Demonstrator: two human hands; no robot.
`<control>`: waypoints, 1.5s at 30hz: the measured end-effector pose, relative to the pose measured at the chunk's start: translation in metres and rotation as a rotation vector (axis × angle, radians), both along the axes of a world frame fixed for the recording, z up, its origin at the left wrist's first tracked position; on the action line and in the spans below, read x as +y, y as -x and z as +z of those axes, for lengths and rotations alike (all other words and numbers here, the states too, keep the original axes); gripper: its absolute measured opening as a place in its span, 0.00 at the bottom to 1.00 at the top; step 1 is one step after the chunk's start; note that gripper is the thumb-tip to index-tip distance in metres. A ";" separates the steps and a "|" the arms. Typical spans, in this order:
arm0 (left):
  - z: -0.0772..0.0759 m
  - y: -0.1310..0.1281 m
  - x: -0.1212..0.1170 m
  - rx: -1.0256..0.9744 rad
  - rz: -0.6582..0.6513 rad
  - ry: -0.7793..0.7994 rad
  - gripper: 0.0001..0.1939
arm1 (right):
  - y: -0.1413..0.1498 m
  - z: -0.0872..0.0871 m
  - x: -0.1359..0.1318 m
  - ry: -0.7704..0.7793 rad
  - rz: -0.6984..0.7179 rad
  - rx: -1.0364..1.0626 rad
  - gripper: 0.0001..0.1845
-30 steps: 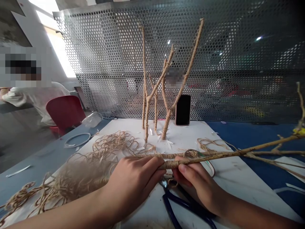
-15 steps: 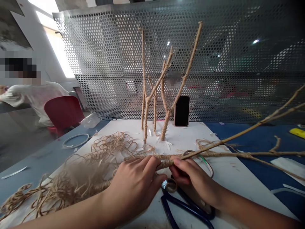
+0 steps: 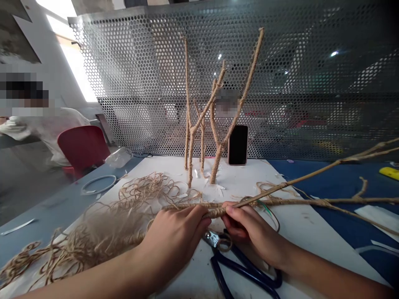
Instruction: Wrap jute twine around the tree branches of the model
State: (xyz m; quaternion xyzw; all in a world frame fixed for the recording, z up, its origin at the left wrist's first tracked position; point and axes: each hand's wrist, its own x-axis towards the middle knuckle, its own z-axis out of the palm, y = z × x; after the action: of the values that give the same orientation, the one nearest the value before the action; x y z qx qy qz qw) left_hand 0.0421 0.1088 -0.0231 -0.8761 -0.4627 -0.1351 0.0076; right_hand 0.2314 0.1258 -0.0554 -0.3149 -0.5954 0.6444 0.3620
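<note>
Both of my hands grip one long forked branch (image 3: 299,179), which slants up to the right. Its near part is wrapped in brown twine (image 3: 216,212). My left hand (image 3: 177,241) is closed over the wrapped part. Just to the right, my right hand (image 3: 252,232) pinches the branch between thumb and fingers where the wrapping meets bare wood. Blue-handled scissors (image 3: 240,268) lie on the white board below my hands. Directly behind, a second twine-wrapped branch (image 3: 343,201) lies across the board. Loose twine (image 3: 81,245) is heaped by my left forearm.
Several twine-wrapped branches (image 3: 215,162) stand upright at the back of the board, before a perforated metal screen (image 3: 140,83). A phone (image 3: 238,145) leans there. A white ring (image 3: 99,184) lies left; a yellow tool (image 3: 389,172) lies right. A person sits near a red chair (image 3: 82,145).
The branch's far forked end has dropped lower and turned slightly. My left fingers have curled tighter over the wrapped part, and more of the scissor blades shows. My right hand is nearly still.
</note>
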 end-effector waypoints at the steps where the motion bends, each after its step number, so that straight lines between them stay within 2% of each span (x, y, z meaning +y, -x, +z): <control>1: -0.002 0.000 0.000 -0.011 -0.003 -0.019 0.11 | 0.000 0.000 0.000 -0.016 -0.005 -0.006 0.20; 6: -0.004 0.002 0.000 -0.024 0.000 -0.143 0.09 | 0.000 0.003 -0.003 -0.068 -0.063 -0.061 0.20; 11: -0.004 0.003 0.000 -0.077 -0.042 -0.238 0.07 | 0.001 0.003 -0.008 -0.107 -0.192 -0.168 0.21; 16: -0.002 0.003 -0.002 -0.137 -0.083 -0.231 0.05 | 0.000 0.003 -0.013 -0.385 -0.284 -0.299 0.18; 20: 0.000 0.002 -0.003 -0.170 -0.089 -0.203 0.04 | 0.000 0.004 -0.018 -0.570 -0.297 -0.339 0.16; 23: 0.000 0.003 -0.002 -0.157 -0.099 -0.239 0.04 | 0.000 0.006 -0.020 -0.583 -0.304 -0.365 0.15; 29: -0.004 0.006 0.004 -0.148 -0.108 -0.299 0.04 | 0.000 0.008 -0.016 -0.448 -0.287 -0.362 0.18; 32: -0.001 0.004 0.001 -0.159 -0.110 -0.257 0.05 | -0.001 0.007 -0.015 -0.411 -0.268 -0.325 0.18; 36: 0.008 0.000 -0.005 -0.194 -0.116 -0.072 0.12 | -0.001 0.006 -0.016 -0.467 -0.219 -0.316 0.16; 41: 0.013 0.001 -0.006 -0.174 -0.282 0.060 0.22 | 0.001 0.006 -0.017 -0.552 -0.157 -0.325 0.16; 45: 0.011 0.003 -0.003 -0.246 -0.301 0.146 0.19 | 0.001 0.005 -0.017 -0.565 -0.152 -0.336 0.16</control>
State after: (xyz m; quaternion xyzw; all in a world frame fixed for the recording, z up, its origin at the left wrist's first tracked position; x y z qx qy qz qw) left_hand 0.0394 0.1053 -0.0117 -0.9104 -0.3328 -0.2068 -0.1328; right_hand 0.2300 0.1092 -0.0504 -0.3474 -0.7766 0.3643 0.3787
